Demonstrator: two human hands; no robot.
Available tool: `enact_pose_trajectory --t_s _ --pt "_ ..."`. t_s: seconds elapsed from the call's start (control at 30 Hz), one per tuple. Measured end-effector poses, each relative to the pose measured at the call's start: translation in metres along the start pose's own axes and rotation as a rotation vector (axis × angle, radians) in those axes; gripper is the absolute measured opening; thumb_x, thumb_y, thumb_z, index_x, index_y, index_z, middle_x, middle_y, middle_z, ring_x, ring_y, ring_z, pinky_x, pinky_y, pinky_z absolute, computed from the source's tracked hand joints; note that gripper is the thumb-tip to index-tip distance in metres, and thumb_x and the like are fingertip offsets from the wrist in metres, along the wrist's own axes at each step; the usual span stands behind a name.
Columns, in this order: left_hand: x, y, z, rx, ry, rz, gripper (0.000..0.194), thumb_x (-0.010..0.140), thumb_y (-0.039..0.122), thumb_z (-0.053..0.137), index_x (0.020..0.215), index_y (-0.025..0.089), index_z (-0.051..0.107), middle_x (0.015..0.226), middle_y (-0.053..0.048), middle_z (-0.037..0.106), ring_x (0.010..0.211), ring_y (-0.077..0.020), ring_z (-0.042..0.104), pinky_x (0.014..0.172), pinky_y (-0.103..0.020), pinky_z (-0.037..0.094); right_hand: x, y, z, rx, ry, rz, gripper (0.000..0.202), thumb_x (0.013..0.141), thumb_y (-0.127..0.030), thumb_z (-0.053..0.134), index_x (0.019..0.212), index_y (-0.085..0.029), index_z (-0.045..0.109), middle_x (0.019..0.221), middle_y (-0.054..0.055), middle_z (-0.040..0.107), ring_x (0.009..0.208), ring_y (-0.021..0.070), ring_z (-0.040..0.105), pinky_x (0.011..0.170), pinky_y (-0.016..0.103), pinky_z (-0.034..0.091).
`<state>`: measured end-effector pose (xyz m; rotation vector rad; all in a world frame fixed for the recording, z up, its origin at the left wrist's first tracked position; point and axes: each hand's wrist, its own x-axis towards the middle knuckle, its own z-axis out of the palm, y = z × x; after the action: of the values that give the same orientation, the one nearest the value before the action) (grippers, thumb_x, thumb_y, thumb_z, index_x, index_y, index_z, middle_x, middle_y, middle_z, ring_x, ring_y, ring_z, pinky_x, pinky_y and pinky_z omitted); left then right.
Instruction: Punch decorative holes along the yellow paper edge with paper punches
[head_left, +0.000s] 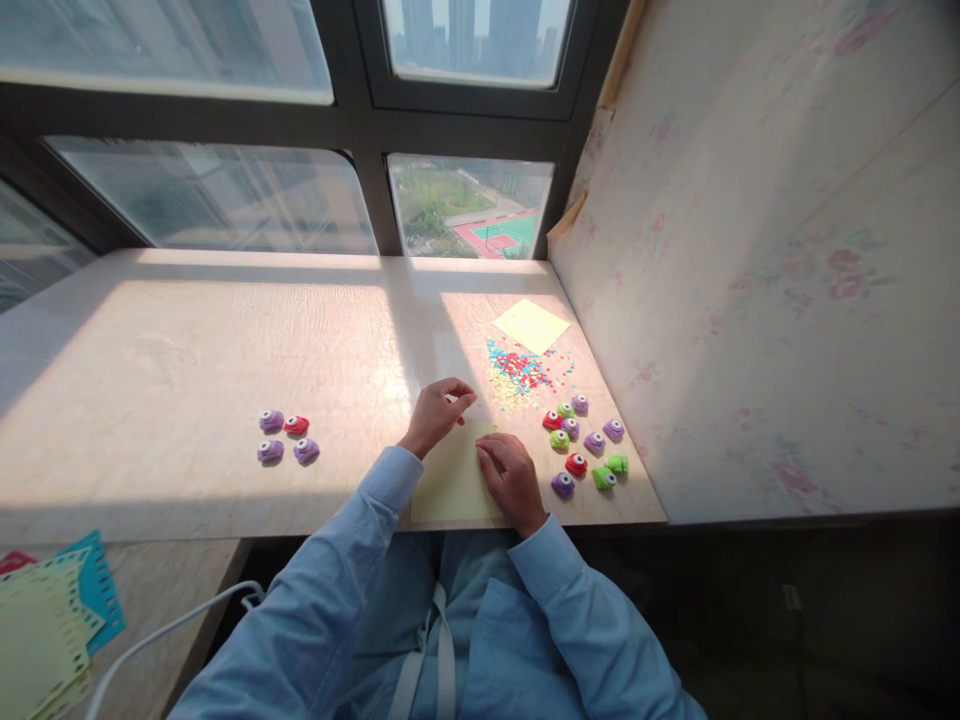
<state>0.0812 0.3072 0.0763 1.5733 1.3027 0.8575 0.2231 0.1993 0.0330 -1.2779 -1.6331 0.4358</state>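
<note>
My left hand (441,412) is raised over the top left corner of a pale yellow sheet (450,492), its thumb and forefinger pinched; anything between them is too small to make out. My right hand (512,478) rests at the sheet's right side, fingers bent together near the thumb, and what they hold, if anything, is hidden. Beyond my hands lies a scattered pile of tiny red, blue and yellow pieces (519,372). Several purple, green and red one-eyed figures (576,464) sit right of my right hand.
Several more one-eyed figures (306,451) stand at the left. A yellow square of paper (531,326) lies near the window. The wall (750,300) borders the table's right. Punched sheets (45,620) and a white cable (176,622) occupy the lower left.
</note>
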Motion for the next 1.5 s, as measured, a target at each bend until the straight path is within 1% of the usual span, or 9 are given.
enact_pose_trajectory --t_s 0.13,0.27,0.43,0.57,0.73,0.87,1.07,1.3,1.5 --pt "-0.018 -0.014 -0.002 0.09 0.004 0.01 0.015 0.08 0.029 0.073 0.076 0.017 0.065 0.072 0.0 0.067 0.055 -0.0128 0.06 0.054 -0.026 0.041 0.0 -0.006 -0.004 0.038 0.102 -0.071 0.018 0.095 -0.018 0.056 0.097 -0.022 0.073 0.095 0.008 0.075 0.093 0.0223 0.069 0.088 0.041 0.056" --pt "-0.034 -0.021 0.002 0.246 0.009 0.169 0.008 0.084 0.018 0.068 0.076 0.018 0.065 0.078 -0.001 0.068 0.07 -0.0156 0.061 0.067 -0.029 0.045 -0.005 -0.013 -0.009 0.119 0.184 -0.118 0.015 0.094 -0.015 0.059 0.099 -0.021 0.072 0.096 0.007 0.074 0.094 0.021 0.069 0.086 0.04 0.057" --pt "-0.05 -0.025 0.005 0.387 -0.044 0.409 0.018 0.097 0.022 0.054 0.085 0.017 0.066 0.093 -0.007 0.07 0.088 -0.0205 0.064 0.08 -0.035 0.049 -0.029 -0.031 -0.026 0.182 0.206 -0.002 0.017 0.096 -0.015 0.056 0.099 -0.022 0.071 0.096 0.006 0.074 0.095 0.0201 0.069 0.086 0.037 0.056" --pt "-0.056 -0.034 0.006 0.497 -0.093 0.497 0.022 0.101 0.029 0.049 0.103 0.018 0.068 0.114 -0.01 0.071 0.108 -0.0252 0.064 0.092 -0.042 0.049 -0.044 -0.042 -0.052 0.08 0.235 0.078 0.021 0.1 -0.021 0.051 0.095 -0.021 0.071 0.092 0.005 0.074 0.091 0.0203 0.069 0.084 0.036 0.055" --pt "-0.061 -0.048 0.009 0.62 -0.115 0.518 0.029 0.094 0.039 0.064 0.115 0.019 0.067 0.129 -0.012 0.066 0.119 -0.0307 0.06 0.096 -0.049 0.047 -0.048 -0.022 -0.089 -0.238 0.182 0.29 0.023 0.095 -0.036 0.059 0.102 -0.019 0.072 0.087 0.006 0.07 0.073 0.0187 0.063 0.067 0.032 0.053" --pt "-0.063 -0.054 0.011 0.639 -0.1 0.541 0.025 0.093 0.037 0.065 0.111 0.02 0.068 0.13 -0.012 0.066 0.119 -0.0309 0.061 0.096 -0.05 0.047 -0.051 -0.002 -0.105 -0.385 0.038 0.428 0.035 0.089 -0.037 0.061 0.117 -0.016 0.07 0.086 0.006 0.067 0.072 0.0198 0.061 0.069 0.035 0.053" --pt "-0.063 -0.052 0.009 0.634 -0.097 0.54 0.023 0.092 0.035 0.067 0.109 0.02 0.069 0.127 -0.011 0.068 0.115 -0.0302 0.062 0.095 -0.05 0.048 -0.05 0.004 -0.101 -0.499 -0.088 0.442 0.031 0.086 -0.032 0.06 0.11 -0.017 0.072 0.088 0.008 0.067 0.081 0.0243 0.062 0.079 0.04 0.052" --pt "-0.065 -0.039 0.008 0.69 -0.138 0.515 0.019 0.088 0.032 0.072 0.103 0.021 0.07 0.12 -0.009 0.07 0.108 -0.0301 0.064 0.088 -0.047 0.051 -0.033 0.009 -0.083 -0.457 -0.188 0.363 0.035 0.089 -0.026 0.061 0.121 -0.016 0.071 0.098 0.011 0.066 0.089 0.0258 0.063 0.084 0.041 0.052" --pt "-0.065 -0.048 0.01 0.594 -0.098 0.53 0.017 0.088 0.031 0.072 0.103 0.022 0.071 0.117 -0.008 0.071 0.105 -0.0273 0.064 0.092 -0.045 0.05 -0.008 0.013 -0.062 -0.453 -0.29 0.274 0.036 0.092 -0.02 0.058 0.126 -0.019 0.068 0.097 0.009 0.061 0.089 0.0227 0.061 0.082 0.036 0.053"
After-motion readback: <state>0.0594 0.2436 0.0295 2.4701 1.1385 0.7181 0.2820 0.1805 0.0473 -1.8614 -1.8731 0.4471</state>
